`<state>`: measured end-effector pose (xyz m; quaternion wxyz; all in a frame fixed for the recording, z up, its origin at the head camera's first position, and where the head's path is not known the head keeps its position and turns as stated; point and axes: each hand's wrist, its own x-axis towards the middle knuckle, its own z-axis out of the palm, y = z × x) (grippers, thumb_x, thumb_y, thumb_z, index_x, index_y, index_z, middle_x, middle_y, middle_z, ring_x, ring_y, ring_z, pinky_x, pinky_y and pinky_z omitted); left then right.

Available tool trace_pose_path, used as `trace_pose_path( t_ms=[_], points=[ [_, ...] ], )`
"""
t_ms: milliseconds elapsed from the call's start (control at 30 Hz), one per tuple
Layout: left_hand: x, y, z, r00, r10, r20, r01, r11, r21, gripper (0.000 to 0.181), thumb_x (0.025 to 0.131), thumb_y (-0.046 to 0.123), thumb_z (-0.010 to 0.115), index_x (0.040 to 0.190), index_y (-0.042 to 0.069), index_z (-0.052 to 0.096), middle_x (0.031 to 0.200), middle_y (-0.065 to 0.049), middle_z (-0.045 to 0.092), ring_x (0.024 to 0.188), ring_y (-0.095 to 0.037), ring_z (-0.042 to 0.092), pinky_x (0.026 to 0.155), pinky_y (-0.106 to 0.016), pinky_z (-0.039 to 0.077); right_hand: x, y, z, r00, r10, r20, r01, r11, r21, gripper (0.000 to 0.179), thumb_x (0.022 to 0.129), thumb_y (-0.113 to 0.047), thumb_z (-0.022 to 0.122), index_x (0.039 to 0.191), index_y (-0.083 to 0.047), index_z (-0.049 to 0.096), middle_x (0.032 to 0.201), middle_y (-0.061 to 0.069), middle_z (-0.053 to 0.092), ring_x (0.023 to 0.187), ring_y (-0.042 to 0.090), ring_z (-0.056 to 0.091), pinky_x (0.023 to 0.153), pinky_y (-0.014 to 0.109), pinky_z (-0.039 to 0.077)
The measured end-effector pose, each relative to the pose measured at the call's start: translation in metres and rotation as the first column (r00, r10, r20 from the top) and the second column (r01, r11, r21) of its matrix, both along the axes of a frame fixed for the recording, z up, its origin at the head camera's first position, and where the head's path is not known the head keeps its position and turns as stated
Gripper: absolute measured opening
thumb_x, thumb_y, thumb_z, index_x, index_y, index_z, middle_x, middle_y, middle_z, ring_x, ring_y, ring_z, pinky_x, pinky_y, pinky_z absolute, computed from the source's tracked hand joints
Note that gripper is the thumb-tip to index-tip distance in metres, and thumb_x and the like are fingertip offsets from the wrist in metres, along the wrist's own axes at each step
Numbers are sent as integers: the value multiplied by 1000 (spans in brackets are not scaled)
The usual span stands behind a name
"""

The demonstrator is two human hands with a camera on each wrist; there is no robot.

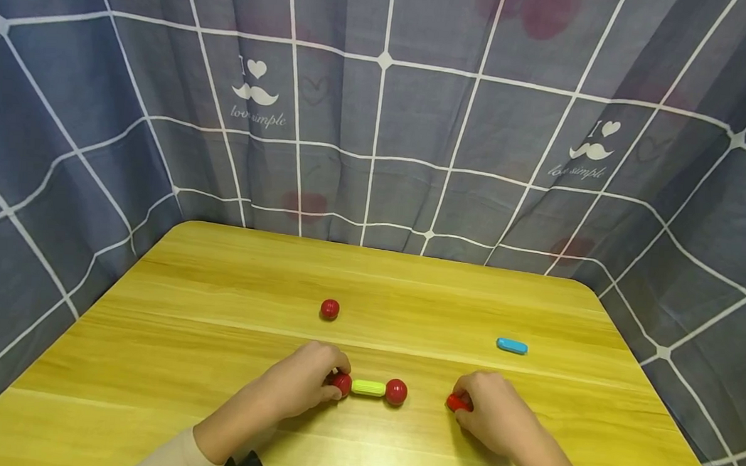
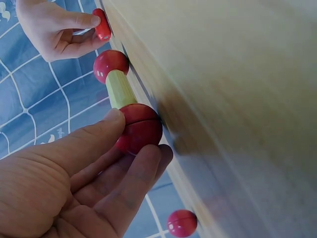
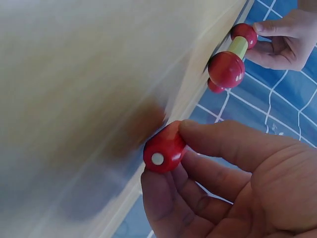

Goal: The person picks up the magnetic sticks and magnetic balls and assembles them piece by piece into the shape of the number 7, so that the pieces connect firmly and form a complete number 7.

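Observation:
My left hand pinches a red ball between thumb and fingers. That ball touches one end of a ridged yellow-green rod, and a second red ball sits at the rod's other end, so the three form a dumbbell shape lying on the table. To the right, apart from it, my right hand grips a short red rod. A round silvery disc shows on the end of this rod in the right wrist view. Its far end is partly covered by the thumb and fingers.
Farther back on the wooden table lies a loose red ball. A blue rod lies beyond my right hand. A blue-grey curtain with white lines hangs along the table's back and sides.

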<state>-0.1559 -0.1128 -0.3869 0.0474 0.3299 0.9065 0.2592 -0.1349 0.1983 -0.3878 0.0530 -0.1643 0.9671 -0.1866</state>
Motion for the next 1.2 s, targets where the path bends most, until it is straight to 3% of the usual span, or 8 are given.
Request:
trace_pose_path(
  t_ms=[367, 700, 833, 1067, 1200],
  points=[
    [1, 0, 1, 1000, -3, 6, 3, 1000, 9, 13, 80, 7, 80, 90, 5, 72, 85, 2, 67, 76, -7, 58, 63, -21, 48, 1, -6, -4, 997, 70, -14, -71, 996, -49, 12, 76, -4, 76, 80, -13, 70, 69, -13, 57, 62, 3, 48, 56, 23, 44],
    [1, -1, -1, 1000, 6, 8, -6, 1000, 6, 14, 80, 7, 81, 91, 5, 72, 86, 3, 67, 76, -7, 57, 63, -21, 48, 3, -12, 0, 1000, -3, 22, 4, 999, -51, 25, 74, -15, 84, 64, -19, 61, 62, -13, 52, 57, 7, 46, 50, 23, 40],
    [1, 0, 0, 1000, 6, 3, -6, 1000, -2, 15, 80, 8, 81, 92, 5, 72, 87, 1, 68, 77, -7, 58, 64, -21, 48, 4, -11, 0, 1000, -7, 30, 8, 998, -62, 22, 75, -14, 82, 64, -19, 63, 63, -13, 54, 57, 7, 47, 50, 23, 42],
    [0, 0, 0, 1000, 0, -2, 0, 1000, -2, 14, 80, 8, 81, 91, 5, 72, 87, 1, 68, 77, -7, 58, 64, -21, 48, 3, -10, -3, 995, 28, 97, -14, 990, -141, 12, 75, -14, 77, 68, -18, 69, 62, -13, 59, 55, 6, 52, 50, 24, 45],
    [0, 0, 0, 1000, 0, -7, 0, 1000, -3, 14, 80, 8, 81, 91, 5, 72, 86, 1, 67, 77, -7, 57, 64, -22, 48, 1, -12, -4, 981, 51, 186, -8, 974, -227, 8, 76, -15, 75, 70, -18, 71, 61, -12, 61, 53, 7, 53, 46, 24, 43]
  ],
)
